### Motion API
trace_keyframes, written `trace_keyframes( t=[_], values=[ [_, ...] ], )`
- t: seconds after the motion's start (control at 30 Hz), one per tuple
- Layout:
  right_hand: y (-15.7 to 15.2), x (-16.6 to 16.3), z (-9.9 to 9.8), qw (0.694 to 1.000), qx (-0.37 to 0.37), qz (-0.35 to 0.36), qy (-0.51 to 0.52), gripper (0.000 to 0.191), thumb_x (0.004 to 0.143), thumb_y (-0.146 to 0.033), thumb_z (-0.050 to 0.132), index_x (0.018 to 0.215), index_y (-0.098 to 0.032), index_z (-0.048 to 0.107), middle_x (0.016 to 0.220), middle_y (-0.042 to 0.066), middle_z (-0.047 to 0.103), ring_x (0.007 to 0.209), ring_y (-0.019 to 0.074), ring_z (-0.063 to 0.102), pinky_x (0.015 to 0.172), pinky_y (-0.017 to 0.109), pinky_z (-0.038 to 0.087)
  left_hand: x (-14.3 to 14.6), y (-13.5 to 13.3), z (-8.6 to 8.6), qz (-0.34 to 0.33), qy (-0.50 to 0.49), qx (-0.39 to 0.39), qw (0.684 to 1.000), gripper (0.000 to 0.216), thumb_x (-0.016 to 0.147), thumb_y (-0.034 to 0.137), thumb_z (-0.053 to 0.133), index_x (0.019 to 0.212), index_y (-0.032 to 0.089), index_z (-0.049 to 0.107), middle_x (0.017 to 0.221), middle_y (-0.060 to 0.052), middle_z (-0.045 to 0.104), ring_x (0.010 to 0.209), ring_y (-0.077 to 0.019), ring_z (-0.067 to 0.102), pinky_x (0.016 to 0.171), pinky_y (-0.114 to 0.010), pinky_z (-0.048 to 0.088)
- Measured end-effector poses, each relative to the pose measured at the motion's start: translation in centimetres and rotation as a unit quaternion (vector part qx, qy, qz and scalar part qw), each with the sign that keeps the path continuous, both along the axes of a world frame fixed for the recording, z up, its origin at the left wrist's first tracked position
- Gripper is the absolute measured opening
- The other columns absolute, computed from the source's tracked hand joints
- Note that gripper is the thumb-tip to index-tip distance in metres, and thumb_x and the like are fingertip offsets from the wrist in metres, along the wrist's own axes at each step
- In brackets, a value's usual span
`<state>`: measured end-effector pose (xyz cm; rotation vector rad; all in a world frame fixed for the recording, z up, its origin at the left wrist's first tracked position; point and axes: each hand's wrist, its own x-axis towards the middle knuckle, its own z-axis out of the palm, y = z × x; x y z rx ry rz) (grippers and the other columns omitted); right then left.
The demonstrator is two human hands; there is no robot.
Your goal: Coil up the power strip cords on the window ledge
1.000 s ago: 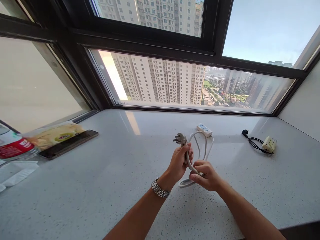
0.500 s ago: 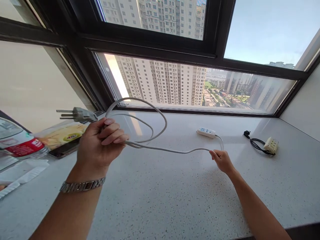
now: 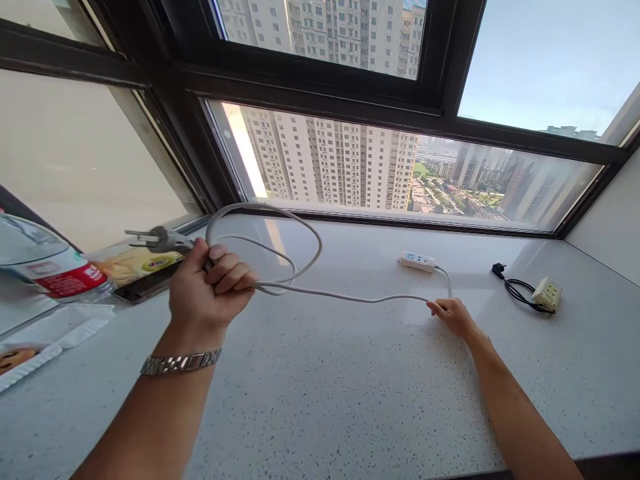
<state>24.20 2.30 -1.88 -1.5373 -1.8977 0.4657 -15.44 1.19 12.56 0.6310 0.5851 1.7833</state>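
My left hand [image 3: 215, 280] is closed around a grey power cord [image 3: 345, 296], close to its plug [image 3: 167, 240], whose metal prongs point left. A loop of the cord rises above this hand and bends back to it. From there the cord runs slightly slack to my right hand [image 3: 453, 316], whose fingers pinch it. Beyond the right hand the cord goes up to a white power strip [image 3: 419, 262], which lies on the speckled white counter [image 3: 350, 387] near the window.
At right lies a cream socket block [image 3: 547, 295] with a black cord and plug [image 3: 500, 269]. On the left are a large bottle with a red label [image 3: 70, 280], a food packet [image 3: 125, 263], a dark flat object [image 3: 147, 283] and a white tray with a cookie [image 3: 20, 359].
The view has shifted a little, so most things sit slightly further right. Both hands keep their hold on the cord, and its loop hangs a bit differently.
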Motion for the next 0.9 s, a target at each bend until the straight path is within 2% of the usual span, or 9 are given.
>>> trace_keyframes(
  t=[0.1,0.17,0.27,0.37,0.47,0.57,0.63,0.77,0.9],
  values=[
    [-0.3,-2.5,0.0,0.991,-0.015,-0.121,0.053,0.058,0.083,-0.063,0.037,0.045,-0.02,0.044,0.044,0.0,0.043,0.042,0.0127,0.038,0.044,0.025,0.022,2.1,0.0,-1.6,0.004,0.051,-0.001,0.999,0.046,0.092,0.039,0.043,0.053,0.018,0.034,0.038,0.007,0.017,0.032,-0.0062,0.01,0.034,-0.02,0.02],
    [-0.5,-4.5,-0.1,0.978,-0.019,-0.17,0.119,0.055,0.084,-0.061,0.037,0.046,-0.021,0.038,0.044,0.0,0.04,0.042,0.0128,0.037,0.042,0.025,0.021,4.8,-0.1,-3.5,-0.003,0.102,0.004,0.995,0.048,0.088,0.043,0.052,0.051,0.017,0.035,0.038,0.008,0.021,0.032,-0.0053,0.016,0.036,-0.02,0.022],
    [-1.0,-6.7,-0.2,0.956,-0.013,-0.167,0.243,0.048,0.087,-0.056,0.034,0.052,-0.023,0.031,0.046,-0.003,0.034,0.042,0.0117,0.032,0.041,0.025,0.024,9.9,-0.3,-6.6,-0.02,0.143,0.005,0.99,0.057,0.068,0.053,0.072,0.049,0.018,0.032,0.04,0.009,0.022,0.035,-0.0038,0.022,0.038,-0.02,0.025],
    [-1.8,-7.9,0.0,0.944,0.024,-0.152,0.291,0.042,0.091,-0.051,0.026,0.059,-0.024,0.029,0.05,-0.005,0.032,0.044,0.0114,0.031,0.043,0.024,0.028,14.8,-1.0,-9.0,-0.096,0.129,-0.05,0.986,0.062,0.062,0.062,0.071,0.05,0.018,0.029,0.043,0.01,0.022,0.036,-0.0034,0.024,0.04,-0.02,0.028],
    [-2.6,-8.4,0.0,0.957,0.114,-0.103,0.247,0.041,0.092,-0.049,0.028,0.06,-0.023,0.031,0.05,-0.005,0.034,0.046,0.011,0.032,0.045,0.023,0.028,18.5,-2.1,-10.0,-0.156,0.114,-0.081,0.978,0.063,0.061,0.065,0.07,0.05,0.018,0.029,0.043,0.01,0.022,0.038,-0.0033,0.024,0.04,-0.019,0.026],
    [-3.3,-8.6,0.0,0.969,0.173,-0.02,0.176,0.041,0.093,-0.045,0.031,0.059,-0.023,0.029,0.048,-0.005,0.034,0.043,0.0094,0.03,0.045,0.023,0.025,20.2,-3.1,-9.9,-0.213,0.101,-0.093,0.967,0.063,0.061,0.066,0.069,0.051,0.018,0.03,0.043,0.01,0.022,0.039,-0.0028,0.022,0.04,-0.019,0.022],
    [-3.6,-8.6,0.2,0.973,0.187,0.026,0.132,0.041,0.094,-0.042,0.033,0.059,-0.022,0.029,0.047,-0.005,0.036,0.041,0.0086,0.03,0.045,0.022,0.023,20.5,-3.4,-9.7,-0.233,0.094,-0.103,0.962,0.059,0.059,0.067,0.07,0.055,0.017,0.037,0.044,0.01,0.023,0.04,-0.0026,0.021,0.04,-0.018,0.021],
    [-3.8,-8.1,1.1,0.972,0.205,0.115,0.022,0.042,0.095,-0.039,0.032,0.057,-0.02,0.034,0.046,-0.004,0.039,0.04,0.0079,0.03,0.046,0.023,0.021,19.8,-3.5,-9.5,-0.237,0.109,-0.128,0.957,0.056,0.055,0.063,0.074,0.075,0.015,0.055,0.044,0.011,0.028,0.039,-0.003,0.025,0.041,-0.018,0.021],
    [-3.9,-7.6,2.2,0.962,0.203,0.175,-0.052,0.05,0.098,-0.043,0.025,0.058,-0.018,0.045,0.049,0.0,0.048,0.042,0.008,0.035,0.049,0.023,0.021,19.1,-3.3,-9.5,-0.251,0.147,-0.132,0.948,0.05,0.053,0.056,0.079,0.065,0.012,0.056,0.042,0.01,0.03,0.039,-0.0026,0.026,0.04,-0.018,0.021]
  ],
)
